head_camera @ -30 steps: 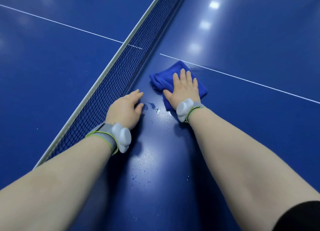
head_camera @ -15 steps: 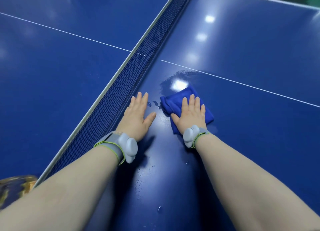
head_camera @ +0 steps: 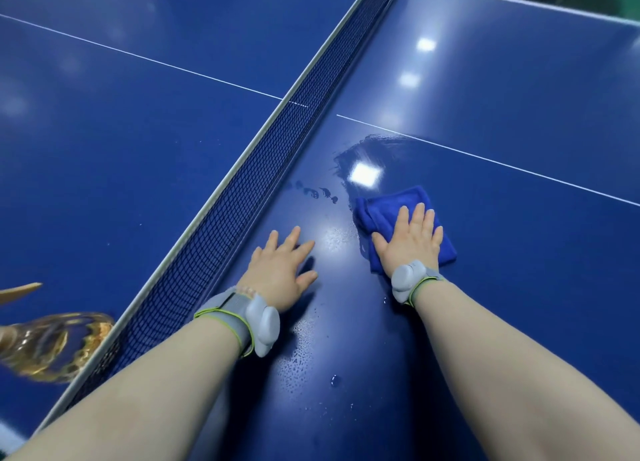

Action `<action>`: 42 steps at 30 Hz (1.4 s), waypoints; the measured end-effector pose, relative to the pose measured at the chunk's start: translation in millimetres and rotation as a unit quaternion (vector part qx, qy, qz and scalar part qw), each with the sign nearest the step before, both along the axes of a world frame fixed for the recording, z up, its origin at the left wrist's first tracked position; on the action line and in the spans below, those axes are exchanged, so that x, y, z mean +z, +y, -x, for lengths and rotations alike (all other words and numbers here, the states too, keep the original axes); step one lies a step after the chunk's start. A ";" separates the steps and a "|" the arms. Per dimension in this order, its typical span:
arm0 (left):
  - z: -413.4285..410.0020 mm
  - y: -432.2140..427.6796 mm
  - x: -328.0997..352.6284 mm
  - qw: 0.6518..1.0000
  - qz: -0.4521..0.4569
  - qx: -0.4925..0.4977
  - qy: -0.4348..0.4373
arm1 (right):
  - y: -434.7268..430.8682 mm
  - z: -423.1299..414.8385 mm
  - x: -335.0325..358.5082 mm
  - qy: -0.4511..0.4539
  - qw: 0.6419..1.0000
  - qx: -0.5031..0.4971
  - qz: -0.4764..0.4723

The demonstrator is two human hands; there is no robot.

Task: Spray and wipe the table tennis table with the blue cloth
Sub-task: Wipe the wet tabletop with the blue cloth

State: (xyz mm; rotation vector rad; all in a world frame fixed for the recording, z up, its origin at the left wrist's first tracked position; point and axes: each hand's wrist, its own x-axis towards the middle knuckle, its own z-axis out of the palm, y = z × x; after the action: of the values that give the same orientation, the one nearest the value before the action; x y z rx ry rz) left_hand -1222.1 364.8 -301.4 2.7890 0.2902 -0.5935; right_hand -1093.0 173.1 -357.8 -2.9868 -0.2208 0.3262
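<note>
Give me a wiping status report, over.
Hands open: left hand flat on the table, right hand flat on the blue cloth. Beyond the cloth a wet streak, droplets nearer the arms. Close left, the net; nothing blocking.

You're wearing an L band: grey fabric w/ lime-green edging, carrying an L pod that's pale grey, smooth and rounded. R band and R pod are matching it. Forearms are showing bare.

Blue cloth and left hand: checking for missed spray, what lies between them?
In the head view, only bare tabletop with fine spray droplets lies between the left hand and the blue cloth.
</note>
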 end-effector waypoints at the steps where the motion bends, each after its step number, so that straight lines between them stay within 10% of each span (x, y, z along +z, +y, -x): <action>1: 4.7 -1.0 -0.5 1.000 0.002 -0.004 0.001 | 0.4 2.8 0.2 -0.003 1.000 -0.006 -0.002; 15: 32.4 -6.0 10.8 0.997 0.028 0.005 -0.069 | 7.5 75.0 3.7 0.026 0.996 0.083 0.037; 26: 55.0 5.2 7.1 0.999 0.008 0.005 -0.036 | -24.7 89.4 4.8 0.025 0.995 -0.091 0.033; 42: 54.7 -11.1 6.2 1.000 0.011 0.023 -0.001 | 11.4 134.8 4.1 0.065 0.985 0.149 0.050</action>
State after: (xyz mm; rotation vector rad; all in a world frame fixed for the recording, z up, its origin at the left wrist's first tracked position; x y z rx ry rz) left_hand -1276.8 353.8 -295.2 2.7527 0.3452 -0.5794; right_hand -1227.8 184.4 -353.7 -3.0111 -0.6589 0.5766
